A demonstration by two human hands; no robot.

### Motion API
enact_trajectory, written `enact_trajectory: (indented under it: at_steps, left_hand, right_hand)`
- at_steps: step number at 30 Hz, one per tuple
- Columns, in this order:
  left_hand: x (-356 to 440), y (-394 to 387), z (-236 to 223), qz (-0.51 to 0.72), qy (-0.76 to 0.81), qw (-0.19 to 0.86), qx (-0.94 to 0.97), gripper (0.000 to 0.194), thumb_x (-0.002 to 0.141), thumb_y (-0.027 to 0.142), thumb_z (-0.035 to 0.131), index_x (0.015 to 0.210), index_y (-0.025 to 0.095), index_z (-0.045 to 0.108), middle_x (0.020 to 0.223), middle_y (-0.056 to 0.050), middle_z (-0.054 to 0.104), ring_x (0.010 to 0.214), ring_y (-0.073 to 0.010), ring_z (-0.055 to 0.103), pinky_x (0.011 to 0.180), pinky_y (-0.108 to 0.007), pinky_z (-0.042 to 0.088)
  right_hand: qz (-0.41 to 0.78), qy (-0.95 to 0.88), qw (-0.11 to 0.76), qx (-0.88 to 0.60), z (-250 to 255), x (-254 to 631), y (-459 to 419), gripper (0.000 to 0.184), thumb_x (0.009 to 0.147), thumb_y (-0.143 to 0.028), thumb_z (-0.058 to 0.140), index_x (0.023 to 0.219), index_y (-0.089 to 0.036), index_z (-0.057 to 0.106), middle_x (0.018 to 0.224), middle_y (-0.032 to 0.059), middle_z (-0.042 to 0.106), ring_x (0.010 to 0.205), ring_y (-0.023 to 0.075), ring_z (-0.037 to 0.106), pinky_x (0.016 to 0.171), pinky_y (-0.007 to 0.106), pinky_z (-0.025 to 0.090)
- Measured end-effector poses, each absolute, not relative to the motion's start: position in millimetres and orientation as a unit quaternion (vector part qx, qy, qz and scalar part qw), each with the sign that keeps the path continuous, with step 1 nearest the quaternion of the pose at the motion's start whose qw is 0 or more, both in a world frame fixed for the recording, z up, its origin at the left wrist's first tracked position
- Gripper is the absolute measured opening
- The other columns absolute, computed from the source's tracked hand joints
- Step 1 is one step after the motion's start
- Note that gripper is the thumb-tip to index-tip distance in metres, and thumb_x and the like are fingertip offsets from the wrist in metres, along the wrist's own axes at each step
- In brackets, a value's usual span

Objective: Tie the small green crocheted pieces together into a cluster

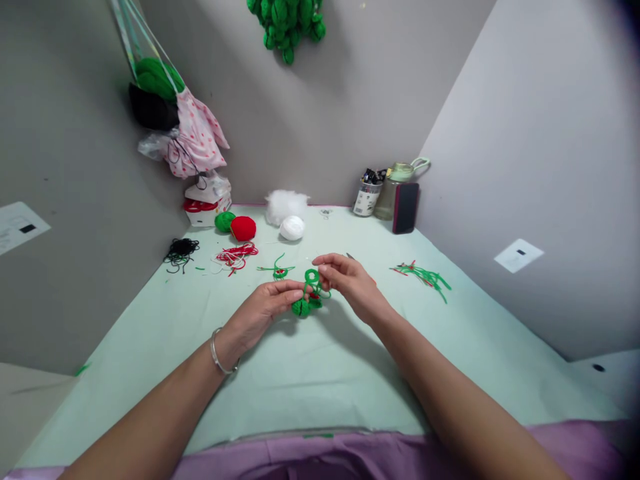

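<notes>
A: What have your hands got hold of?

B: Your left hand [260, 310] and your right hand [350, 280] meet over the middle of the pale green table cover [320, 373]. Between them is a small green crochet piece [309, 293]; your left fingertips pinch its lower, bunched end and your right fingertips pinch the ring-shaped top. It hangs just above the cover, in front of you.

A: Are the fingers closed tight?

B: Both hands are curled in a fingertip pinch on the piece, not balled into fists. There's a silver bangle [220, 353] on your left wrist.

A: What lies around it?

B: Just beyond the piece is a smaller green crochet bit [278, 270] with loose tails. Further left you have a tangle of red and white yarn [236, 255] and a clump of black yarn [181, 251]. Behind those sit a green yarn ball [225, 221] touching a red yarn ball [243, 228], then a white yarn ball [292, 228] in front of white stuffing [286, 203].

A: And on your right?

B: Green yarn offcuts [425, 275], well apart from your hands. At the back corner stand a tin of tools [367, 195], a jar [393, 192] and a dark phone [405, 207] leaning upright
</notes>
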State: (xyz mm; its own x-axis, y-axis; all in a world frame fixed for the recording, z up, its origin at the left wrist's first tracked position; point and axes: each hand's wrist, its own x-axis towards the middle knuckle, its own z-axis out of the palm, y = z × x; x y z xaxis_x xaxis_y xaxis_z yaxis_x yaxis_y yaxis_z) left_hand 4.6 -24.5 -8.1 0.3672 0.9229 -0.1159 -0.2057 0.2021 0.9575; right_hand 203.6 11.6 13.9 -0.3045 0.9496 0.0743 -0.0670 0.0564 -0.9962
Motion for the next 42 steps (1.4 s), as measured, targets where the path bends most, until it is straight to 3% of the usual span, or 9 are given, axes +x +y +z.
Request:
enact_trajectory:
  at_steps: [7, 13, 22, 29, 42]
  left_hand:
    - [3.7, -22.8, -10.4, 0.457, 0.392, 0.653, 0.460, 0.030, 0.082, 0.038, 0.076, 0.104, 0.018, 0.080, 0.106, -0.009, 0.077, 0.098, -0.0213, 0.065, 0.092, -0.033, 0.046]
    - [5.7, -23.5, -7.8, 0.470, 0.400, 0.638, 0.460, 0.033, 0.082, 0.038, 0.076, 0.108, 0.018, 0.079, 0.106, -0.009, 0.077, 0.099, -0.0214, 0.066, 0.095, -0.034, 0.046]
    - [4.0, -22.5, -10.6, 0.471, 0.374, 0.650, 0.465, 0.025, 0.084, 0.033, 0.076, 0.106, 0.021, 0.079, 0.110, -0.006, 0.078, 0.100, -0.0198, 0.069, 0.096, -0.032, 0.047]
    - [4.5, -22.6, -10.0, 0.463, 0.365, 0.647, 0.483, 0.031, 0.086, 0.032, 0.073, 0.115, 0.021, 0.077, 0.105, -0.008, 0.079, 0.096, -0.0205, 0.070, 0.093, -0.033, 0.048]
    - [2.9, -21.4, -14.2, 0.457, 0.381, 0.640, 0.486, 0.034, 0.084, 0.032, 0.076, 0.116, 0.020, 0.077, 0.108, -0.008, 0.078, 0.097, -0.0193, 0.067, 0.092, -0.031, 0.047]
  right_hand:
    - [0.638, -0.476, 0.467, -0.384, 17.0, 208.4, 15.9, 0.032, 0.068, -0.039, 0.085, 0.084, -0.017, 0.069, 0.084, 0.0043, 0.072, 0.072, 0.0131, 0.063, 0.070, 0.029, 0.049]
    - [0.558, -0.536, 0.486, -0.407, 18.4, 206.2, 11.7, 0.024, 0.069, -0.038, 0.083, 0.081, -0.018, 0.075, 0.069, -0.0015, 0.062, 0.063, 0.0103, 0.048, 0.062, 0.026, 0.042]
    - [0.579, -0.567, 0.458, -0.365, 21.5, 199.0, 3.1, 0.022, 0.076, -0.040, 0.077, 0.083, -0.018, 0.075, 0.074, 0.0014, 0.069, 0.066, 0.0131, 0.057, 0.065, 0.028, 0.048]
    - [0.585, -0.566, 0.460, -0.356, 18.2, 195.3, 2.3, 0.024, 0.074, -0.040, 0.079, 0.082, -0.018, 0.072, 0.074, 0.0019, 0.072, 0.061, 0.0127, 0.059, 0.062, 0.028, 0.048]
    - [0.536, -0.593, 0.461, -0.385, 13.2, 193.0, 3.0, 0.021, 0.073, -0.036, 0.079, 0.078, -0.017, 0.074, 0.064, -0.0001, 0.063, 0.059, 0.0111, 0.048, 0.057, 0.027, 0.039]
